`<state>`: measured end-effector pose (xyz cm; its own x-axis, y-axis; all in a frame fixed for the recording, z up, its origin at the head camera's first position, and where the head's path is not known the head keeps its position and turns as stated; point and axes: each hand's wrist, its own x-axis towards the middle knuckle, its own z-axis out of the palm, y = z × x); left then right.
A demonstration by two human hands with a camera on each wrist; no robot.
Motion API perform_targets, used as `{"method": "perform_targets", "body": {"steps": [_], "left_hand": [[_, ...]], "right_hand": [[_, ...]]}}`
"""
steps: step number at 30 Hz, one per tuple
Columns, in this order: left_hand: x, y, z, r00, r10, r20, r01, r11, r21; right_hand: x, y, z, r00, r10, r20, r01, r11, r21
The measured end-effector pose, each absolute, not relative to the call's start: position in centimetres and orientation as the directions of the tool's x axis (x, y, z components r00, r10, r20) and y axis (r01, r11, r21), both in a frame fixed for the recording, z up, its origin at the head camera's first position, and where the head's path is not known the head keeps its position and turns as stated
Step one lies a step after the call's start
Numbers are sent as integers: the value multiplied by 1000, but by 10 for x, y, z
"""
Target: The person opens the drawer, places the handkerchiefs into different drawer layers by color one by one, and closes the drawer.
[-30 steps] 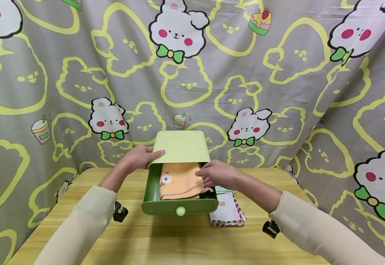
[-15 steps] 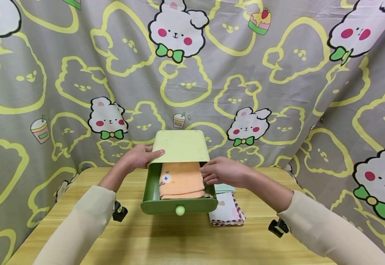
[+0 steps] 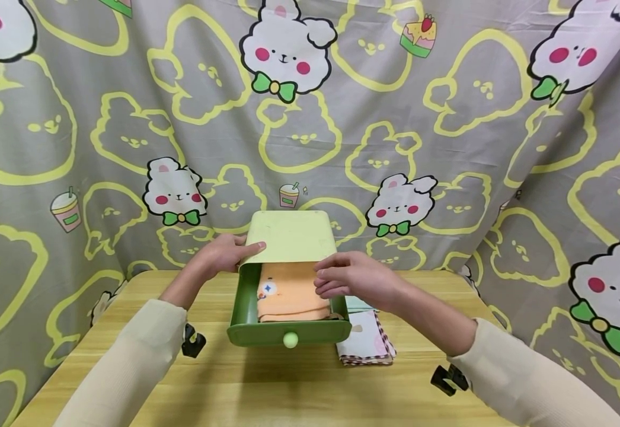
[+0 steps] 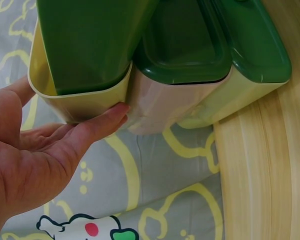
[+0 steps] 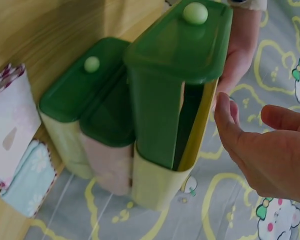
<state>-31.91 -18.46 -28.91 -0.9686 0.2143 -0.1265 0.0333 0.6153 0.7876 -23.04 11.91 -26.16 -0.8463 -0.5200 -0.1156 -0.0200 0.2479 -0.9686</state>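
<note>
Since a second ago, the right hand [image 3: 363,277] has let go of the orange cloth [image 3: 293,295], its fingers loosely bent. Nearest, the pulled-out green drawer [image 3: 259,336] holds the folded cloth; behind, the left hand [image 3: 226,252] grips the pale-yellow shell [image 3: 294,237].

Curtained indoor spot, home or studio unclear: rabbit-print curtain [image 3: 304,121] behind and beside wood-grain table [image 3: 310,400].
</note>
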Motion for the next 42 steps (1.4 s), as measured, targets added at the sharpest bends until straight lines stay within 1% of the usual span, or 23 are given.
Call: {"method": "perform_targets", "body": {"steps": [4, 11, 16, 20, 26, 32, 37, 42], "left_hand": [[-319, -184, -288, -968, 218, -124, 37, 613, 790], [-319, -183, -288, -971, 210, -119, 39, 624, 781], [-319, -184, -289, -970, 210, -120, 37, 618, 786], [-319, -184, -289, -970, 214, -116, 42, 614, 788], [-317, -184, -290, -966, 227, -120, 45, 610, 791], [-317, -182, -290, -967, 228, -115, 50, 612, 789], [-315, -183, -288, -966, 231, -115, 53, 614, 787], [-315, -183, -288, -967, 231, -109, 59, 617, 785]], "right_hand": [[-219, 114, -259, -821, -560, -117, -26, 241, -970], [-199, 106, -260, -740, -660, -128, -3, 193, -981], [-187, 104, -271, -683, -704, -193, 53, 215, -975], [-182, 104, -282, -659, -711, -245, 89, 250, -964], [-180, 103, -297, -637, -713, -295, 122, 284, -951], [-177, 99, -306, -629, -698, -342, 153, 321, -935], [-178, 95, -318, -628, -682, -374, 234, 293, -927], [-179, 91, -328, -652, -652, -386, 285, 261, -922]]}}
